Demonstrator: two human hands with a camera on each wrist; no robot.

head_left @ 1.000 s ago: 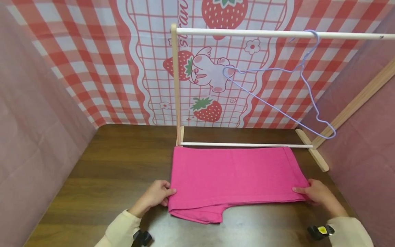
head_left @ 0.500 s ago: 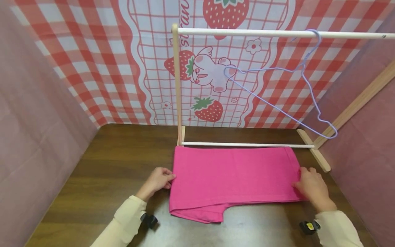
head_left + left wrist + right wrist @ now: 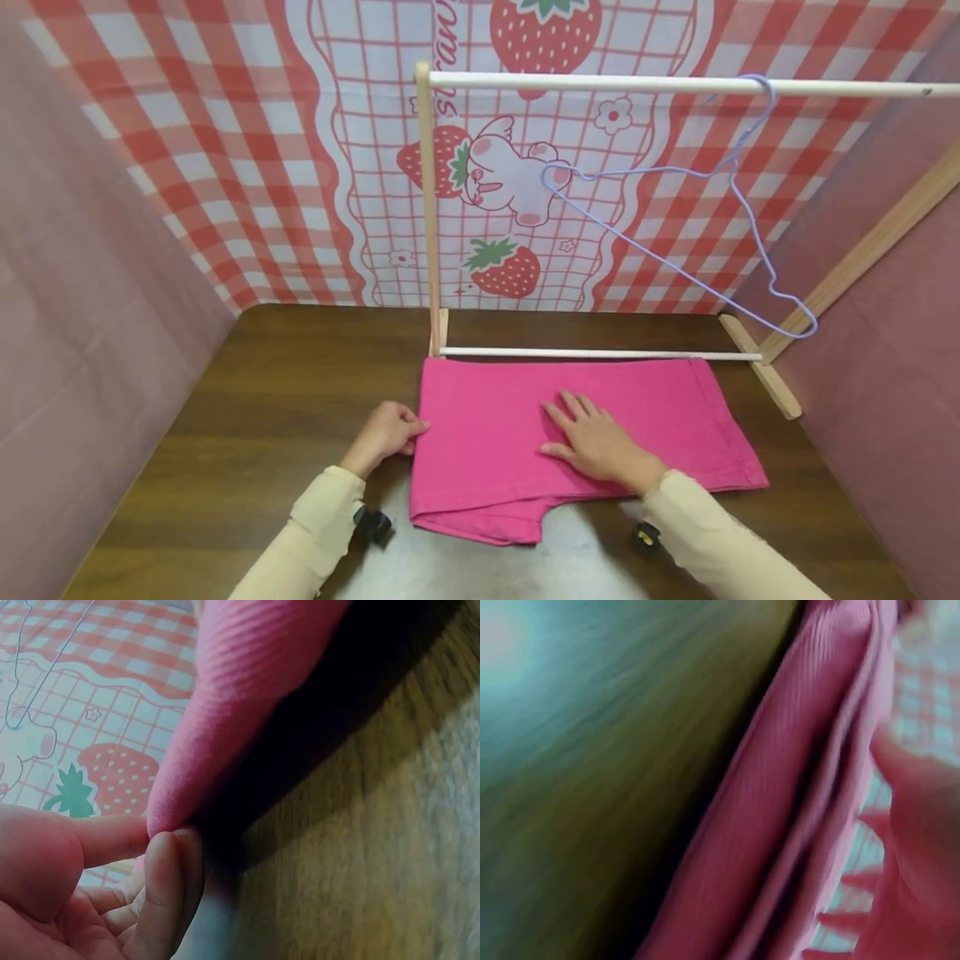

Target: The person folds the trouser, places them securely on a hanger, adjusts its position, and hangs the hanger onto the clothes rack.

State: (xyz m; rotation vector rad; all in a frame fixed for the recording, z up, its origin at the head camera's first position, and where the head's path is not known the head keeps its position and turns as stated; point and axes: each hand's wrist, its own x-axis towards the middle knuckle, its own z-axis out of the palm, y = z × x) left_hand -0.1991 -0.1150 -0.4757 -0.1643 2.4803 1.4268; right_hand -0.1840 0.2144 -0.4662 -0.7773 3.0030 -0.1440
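A pair of bright pink pants lies folded on the wooden table, with the crotch part jutting out at the lower left. My left hand pinches the folded left edge between thumb and fingers, as the left wrist view shows close up on the pink cloth. Over the middle of the pants, my right hand is spread flat with straight fingers. In the blurred right wrist view, the layered edges of the pants run beside that hand; exact contact is hard to tell.
Behind the pants stands a wooden rack with a white top rail and a low bar. A lilac wire hanger hangs from the top rail. Pink curtains flank both sides of the table.
My right hand has left the right end of the pants and moved left to their middle, fingers spread. My left hand has slid a little farther up the left edge.
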